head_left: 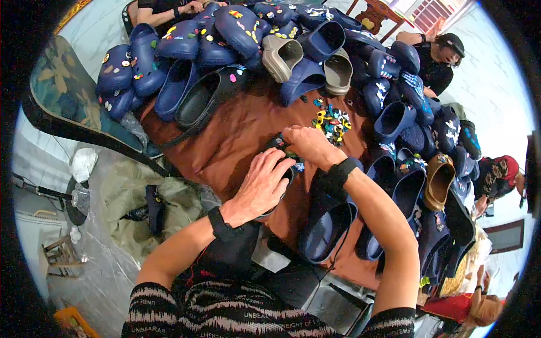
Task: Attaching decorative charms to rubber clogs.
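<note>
A dark clog (275,143) lies mostly hidden under my two hands, over the brown cloth (225,147). My left hand (260,181) is wrapped over its body, fingers curled round the side. At the clog's toe end, my right hand (313,146) has its fingers bent and drawn together; whatever they pinch is hidden. A few small coloured charms show on the clog between the hands. Just beyond my right hand sits a loose pile of yellow, blue, green and black shoe charms (333,123). Both wrists wear black bands.
Navy clogs (234,31) with charms are heaped along the far side, with a black clog (198,101) in front. More clogs, one brown (439,183), crowd the right. A large navy clog (328,230) stands near my right forearm. Other people sit around the table. A patterned chair (67,96) is at left.
</note>
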Action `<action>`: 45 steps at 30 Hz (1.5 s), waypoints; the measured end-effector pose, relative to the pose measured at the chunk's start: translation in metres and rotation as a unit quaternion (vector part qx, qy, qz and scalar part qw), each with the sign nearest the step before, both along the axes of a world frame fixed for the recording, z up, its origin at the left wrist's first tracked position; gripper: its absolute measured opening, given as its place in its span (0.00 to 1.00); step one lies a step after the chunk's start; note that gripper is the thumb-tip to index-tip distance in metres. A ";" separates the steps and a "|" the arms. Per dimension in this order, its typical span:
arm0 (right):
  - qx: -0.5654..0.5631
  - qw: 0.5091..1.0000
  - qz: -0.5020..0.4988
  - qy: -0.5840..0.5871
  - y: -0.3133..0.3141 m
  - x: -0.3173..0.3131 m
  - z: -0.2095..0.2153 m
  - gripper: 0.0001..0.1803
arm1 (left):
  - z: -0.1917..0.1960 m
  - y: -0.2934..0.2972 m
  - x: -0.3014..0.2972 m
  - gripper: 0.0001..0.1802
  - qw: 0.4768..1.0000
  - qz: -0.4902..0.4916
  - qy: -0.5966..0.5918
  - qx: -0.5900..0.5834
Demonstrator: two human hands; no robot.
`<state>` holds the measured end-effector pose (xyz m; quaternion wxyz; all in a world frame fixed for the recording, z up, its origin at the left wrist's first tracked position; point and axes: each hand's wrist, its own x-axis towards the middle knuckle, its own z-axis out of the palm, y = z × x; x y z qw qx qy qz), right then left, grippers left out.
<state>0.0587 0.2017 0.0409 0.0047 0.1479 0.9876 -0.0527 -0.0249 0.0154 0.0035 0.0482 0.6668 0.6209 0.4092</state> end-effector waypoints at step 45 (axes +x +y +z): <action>-0.205 0.963 -0.162 0.059 -0.096 0.073 0.010 0.41 | -0.005 -0.031 -0.013 0.26 0.967 0.170 -0.175 -0.068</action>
